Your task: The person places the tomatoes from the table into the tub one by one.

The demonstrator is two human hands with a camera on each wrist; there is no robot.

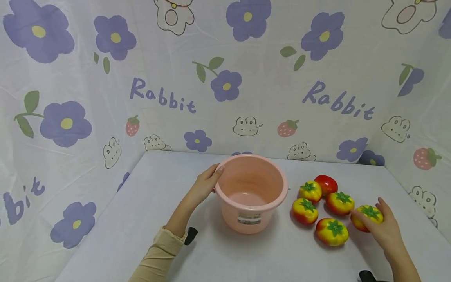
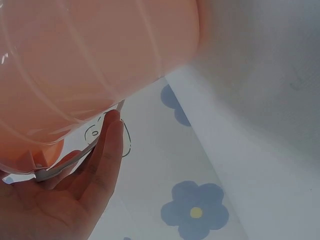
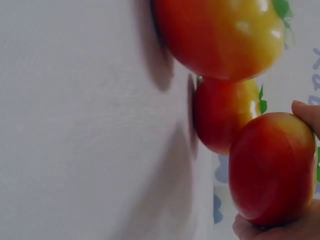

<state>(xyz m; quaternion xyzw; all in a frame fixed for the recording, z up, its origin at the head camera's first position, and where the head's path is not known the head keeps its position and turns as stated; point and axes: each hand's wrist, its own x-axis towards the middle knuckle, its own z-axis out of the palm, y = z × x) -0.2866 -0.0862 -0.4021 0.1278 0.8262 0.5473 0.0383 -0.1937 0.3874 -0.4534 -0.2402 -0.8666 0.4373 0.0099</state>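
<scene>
A pink plastic bucket (image 1: 248,219) stands upright on the table. My left hand (image 1: 207,183) grips its rim at the left, thumb at the lip. From the left wrist view, the fingers (image 2: 107,155) are outside the bucket wall (image 2: 90,55), by its thin grey handle (image 2: 75,159). On the right, my right hand (image 1: 385,227) pinches a red-and-yellow toy tomato (image 1: 370,214) with a green leafy top. That tomato (image 3: 272,170) is raised off the tabletop in the right wrist view, held between thumb and fingers.
Several more toy tomatoes sit between bucket and right hand, including a nearer one (image 1: 332,232), one beside the bucket (image 1: 304,212) and a redder one (image 1: 326,185) behind. A white table (image 1: 148,176) carries everything. Printed cloth (image 1: 246,105) hangs behind and at both sides.
</scene>
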